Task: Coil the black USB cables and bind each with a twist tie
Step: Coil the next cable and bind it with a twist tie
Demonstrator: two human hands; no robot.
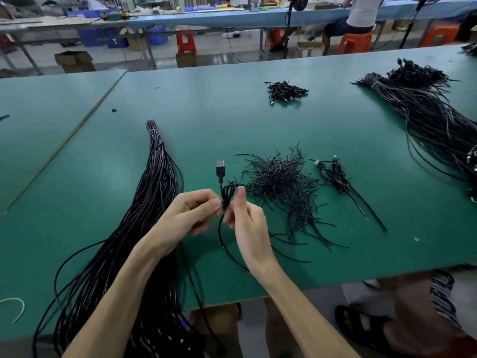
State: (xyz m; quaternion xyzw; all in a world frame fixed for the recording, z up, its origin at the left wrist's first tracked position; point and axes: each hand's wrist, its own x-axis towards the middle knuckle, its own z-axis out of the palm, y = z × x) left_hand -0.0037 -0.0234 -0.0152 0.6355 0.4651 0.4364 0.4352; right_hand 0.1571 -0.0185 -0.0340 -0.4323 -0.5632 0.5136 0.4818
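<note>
Counter (pixel 232 104): green, and it carries everything I can see of the job.
Loose stock: a long bundle of black USB cables (pixel 154 202) lies left of the twist tie pile (pixel 281 187), none of it coiled yet. A second bundle (pixel 426 117) lies well to the right of the pile and beyond it.
Done heap: a small heap of coiled cables (pixel 285 90) sits well beyond the pile.
Single coil (pixel 338 180): just right of the pile, coiled and, I think, tied.
Progress: I judge us early in the task. A few cables are finished and the two bundles are left.
Cable in hand (pixel 227 195): held just left of the pile, above the counter. Its loops are gathered, its USB plug (pixel 220 167) points away from me and its tail curves back toward the near edge. I cannot tell whether a tie is on it.
Left hand (pixel 191 215): left of the pile, fingers curled, fingertips pinching the gathered loops.
Right hand (pixel 245 223): at the pile's near-left edge, thumb up against the loops, fingers curled on the same spot.
</note>
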